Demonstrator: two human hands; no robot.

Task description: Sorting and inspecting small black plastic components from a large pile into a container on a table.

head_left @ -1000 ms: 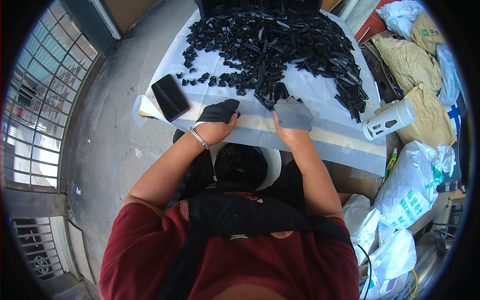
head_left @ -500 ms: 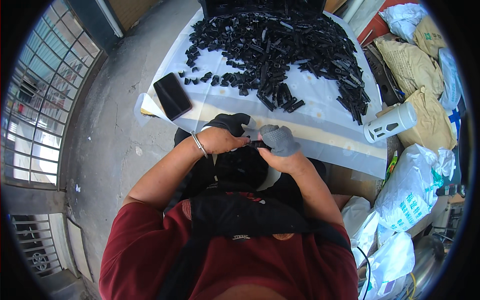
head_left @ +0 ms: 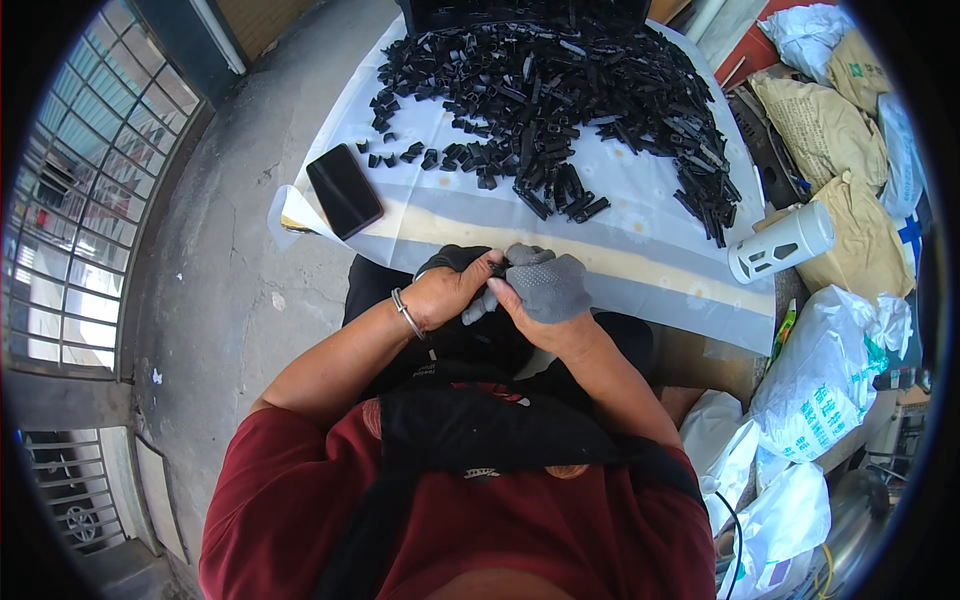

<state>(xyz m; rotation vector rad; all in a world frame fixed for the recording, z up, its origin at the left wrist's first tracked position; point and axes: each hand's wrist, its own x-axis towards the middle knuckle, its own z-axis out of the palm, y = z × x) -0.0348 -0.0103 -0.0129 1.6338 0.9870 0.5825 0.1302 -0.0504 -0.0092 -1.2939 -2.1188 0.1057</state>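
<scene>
My left hand (head_left: 448, 296), with a metal bracelet on the wrist and a dark fingertip glove, meets my right hand (head_left: 548, 289), which wears a grey dotted glove. They touch over my lap, just below the table's front edge. Between the fingertips of both hands a small black plastic part (head_left: 498, 268) is pinched; most of it is hidden. A big heap of the same black plastic parts (head_left: 560, 90) covers the far half of the table's white sheet (head_left: 620, 235).
A black phone (head_left: 344, 190) lies on the table's left corner. A white perforated cylinder (head_left: 780, 243) lies at the right edge. Tan sacks (head_left: 820, 120) and white plastic bags (head_left: 820, 380) crowd the right side. Concrete floor and a barred window (head_left: 70, 200) are to the left.
Both hands pulled back from the table's front edge toward my lap and came together, bringing a small black part with them.
</scene>
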